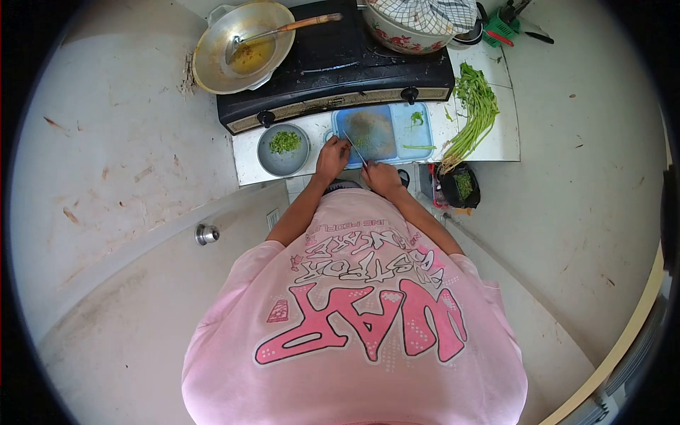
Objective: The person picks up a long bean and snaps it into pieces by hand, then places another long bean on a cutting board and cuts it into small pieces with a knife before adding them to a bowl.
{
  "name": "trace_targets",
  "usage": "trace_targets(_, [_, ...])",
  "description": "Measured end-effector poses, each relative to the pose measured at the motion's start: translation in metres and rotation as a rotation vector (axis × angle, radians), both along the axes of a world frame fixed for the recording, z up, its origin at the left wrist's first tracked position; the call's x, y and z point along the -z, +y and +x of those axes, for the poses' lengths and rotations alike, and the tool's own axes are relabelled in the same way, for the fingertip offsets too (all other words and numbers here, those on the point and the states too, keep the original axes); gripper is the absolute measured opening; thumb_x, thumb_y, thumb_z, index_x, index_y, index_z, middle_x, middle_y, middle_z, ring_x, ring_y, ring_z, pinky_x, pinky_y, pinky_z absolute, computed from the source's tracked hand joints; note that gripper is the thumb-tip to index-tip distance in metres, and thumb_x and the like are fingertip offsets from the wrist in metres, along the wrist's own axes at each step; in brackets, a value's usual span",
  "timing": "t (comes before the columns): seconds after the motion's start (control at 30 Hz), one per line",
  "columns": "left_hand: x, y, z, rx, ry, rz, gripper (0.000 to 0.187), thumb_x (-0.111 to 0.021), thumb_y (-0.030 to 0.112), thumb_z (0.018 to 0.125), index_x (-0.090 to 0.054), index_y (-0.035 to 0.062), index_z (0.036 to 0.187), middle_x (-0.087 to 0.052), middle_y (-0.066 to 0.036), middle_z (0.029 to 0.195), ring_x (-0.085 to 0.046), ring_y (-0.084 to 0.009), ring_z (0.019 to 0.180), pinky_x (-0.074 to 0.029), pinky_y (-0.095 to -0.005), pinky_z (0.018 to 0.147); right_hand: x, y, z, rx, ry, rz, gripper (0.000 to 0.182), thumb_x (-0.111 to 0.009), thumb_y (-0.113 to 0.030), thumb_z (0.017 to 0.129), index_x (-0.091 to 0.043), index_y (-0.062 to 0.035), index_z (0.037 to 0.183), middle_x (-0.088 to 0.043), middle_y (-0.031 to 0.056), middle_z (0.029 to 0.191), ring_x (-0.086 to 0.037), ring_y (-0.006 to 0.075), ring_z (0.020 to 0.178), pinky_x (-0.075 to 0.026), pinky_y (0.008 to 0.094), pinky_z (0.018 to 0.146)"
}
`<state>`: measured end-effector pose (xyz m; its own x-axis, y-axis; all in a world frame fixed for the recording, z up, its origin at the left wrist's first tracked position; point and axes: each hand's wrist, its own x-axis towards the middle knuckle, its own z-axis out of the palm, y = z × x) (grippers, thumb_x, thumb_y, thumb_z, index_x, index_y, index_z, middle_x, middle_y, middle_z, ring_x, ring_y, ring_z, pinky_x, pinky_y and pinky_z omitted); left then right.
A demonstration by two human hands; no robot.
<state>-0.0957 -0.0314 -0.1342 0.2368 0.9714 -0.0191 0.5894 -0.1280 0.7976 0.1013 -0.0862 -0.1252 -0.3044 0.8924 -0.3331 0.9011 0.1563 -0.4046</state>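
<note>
Gripping knife (356,151), right hand (381,177) clenched on handle, blade over blue cutting board (407,133). Left hand (333,157) pinches greens at board's left edge. Grey bowl (283,150) of chopped greens just left; stove (333,71) behind; green stalks (473,110) on bench, right.

Both hands at frame centre on blue cutting board (397,131): left hand (333,157) pinning greens, right hand (382,177) gripping knife (354,149). Grey bowl (283,159) of chopped greens just left. Wok (241,46) upper left, green stalks (476,106) right.
</note>
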Motion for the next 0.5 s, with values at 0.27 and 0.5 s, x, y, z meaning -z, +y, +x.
trace_targets(0.27, [-0.002,0.003,-0.005,0.053,-0.023,-0.005,0.015,-0.067,0.000,0.087,-0.074,0.0031,0.100,-0.066,-0.017,0.093,-0.069,-0.0342,0.087,-0.056,-0.0432,0.082,0.012,0.004,-0.020,0.114,0.020,-0.019,0.044,-0.048,-0.037,0.105,-0.066,0.0032,0.097,-0.072,0.0253,0.077,-0.073,0.0429,0.074,-0.060,0.0528,0.069])
trace_targets(0.5, [0.006,0.007,-0.007,0.020,-0.107,-0.046,0.012,-0.068,0.002,0.087,-0.074,0.0031,0.097,-0.067,-0.015,0.091,-0.068,-0.0333,0.087,-0.055,-0.0432,0.082,-0.001,-0.005,-0.027,0.197,-0.002,-0.056,0.046,-0.047,-0.038,0.105,-0.068,0.0035,0.097,-0.073,0.0288,0.085,-0.073,0.0450,0.079,-0.059,0.0541,0.076])
